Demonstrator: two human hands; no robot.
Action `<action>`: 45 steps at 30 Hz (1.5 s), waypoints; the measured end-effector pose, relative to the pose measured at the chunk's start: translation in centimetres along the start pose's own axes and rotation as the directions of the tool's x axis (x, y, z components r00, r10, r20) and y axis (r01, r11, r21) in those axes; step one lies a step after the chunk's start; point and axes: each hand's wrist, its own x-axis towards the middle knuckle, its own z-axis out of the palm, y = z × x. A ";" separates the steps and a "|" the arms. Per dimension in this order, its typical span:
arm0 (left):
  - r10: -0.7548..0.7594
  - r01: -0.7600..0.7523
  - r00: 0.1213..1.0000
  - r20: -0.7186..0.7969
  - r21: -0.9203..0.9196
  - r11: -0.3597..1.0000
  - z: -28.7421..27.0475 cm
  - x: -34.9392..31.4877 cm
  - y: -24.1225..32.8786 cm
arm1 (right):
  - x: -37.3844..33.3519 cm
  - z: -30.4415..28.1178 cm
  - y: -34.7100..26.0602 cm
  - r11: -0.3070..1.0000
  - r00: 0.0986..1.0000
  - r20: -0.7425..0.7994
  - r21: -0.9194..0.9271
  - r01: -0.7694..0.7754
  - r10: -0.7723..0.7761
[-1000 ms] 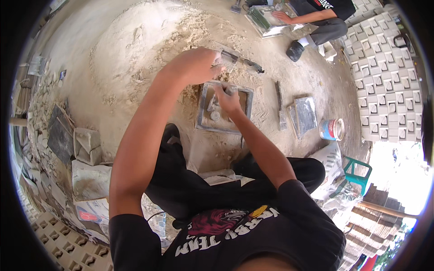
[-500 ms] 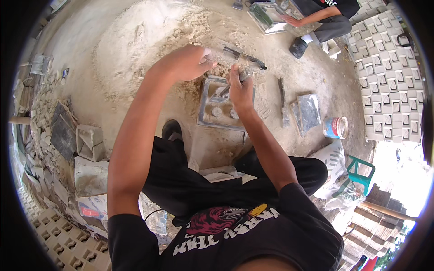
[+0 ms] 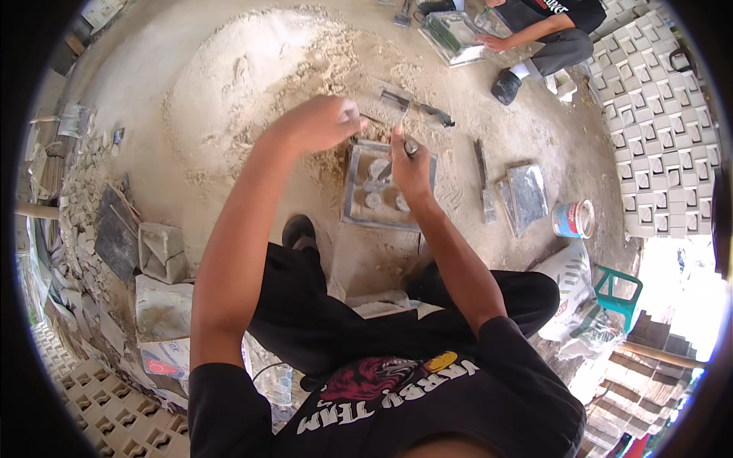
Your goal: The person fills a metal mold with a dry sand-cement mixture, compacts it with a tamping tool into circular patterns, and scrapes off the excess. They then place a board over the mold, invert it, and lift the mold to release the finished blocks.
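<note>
My right hand (image 3: 413,169) is closed around a hand tool (image 3: 411,146); its rounded handle end shows above my fingers, and most of it is hidden. A square, dust-covered mould frame (image 3: 351,191) lies on the ground beneath that hand. Inside it are round raised pieces (image 3: 372,200) and a grey metal part (image 3: 377,177). My left hand (image 3: 327,124) is held above the loose powder, just beyond the mould's far left corner. Its fingers are curled in and slightly blurred; whatever they may hold cannot be made out.
Pale powder (image 3: 263,69) is heaped at far left. Beyond the mould lies a dark bar (image 3: 418,108); right of it are a long tool (image 3: 485,183), flat plates (image 3: 527,197) and a bucket (image 3: 573,218). A co-worker's hand (image 3: 495,42) touches another mould (image 3: 450,37).
My left hand has shifted slightly down and right. My right hand has lowered a little over the mould, still gripping the tool. The whole view has shifted slightly.
</note>
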 end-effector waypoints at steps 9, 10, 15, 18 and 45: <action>0.102 -0.101 0.995 0.020 -0.035 0.994 0.0 3.9 1.8 | 1.7 -3.6 2.4 0.978 0.998 0.028 0.202 -0.056 0.051; 0.128 -0.128 0.992 0.009 -0.040 0.991 0.5 4.6 1.9 | 2.6 -4.9 0.9 0.968 0.996 -0.028 0.238 -0.075 0.084; 0.212 -0.208 0.977 0.039 -0.088 0.974 4.1 6.5 1.8 | 5.6 -10.0 -5.7 0.845 0.917 -0.188 0.486 -0.224 0.352; 0.234 -0.236 0.971 -0.058 -0.044 0.971 6.3 7.9 0.8 | 7.3 -13.8 -7.6 0.670 0.916 -0.181 0.733 -0.117 0.358; -0.569 0.100 0.814 0.113 -0.994 -0.054 9.3 19.6 -5.9 | 12.1 -12.7 1.6 0.517 0.725 -0.236 0.835 -0.189 0.647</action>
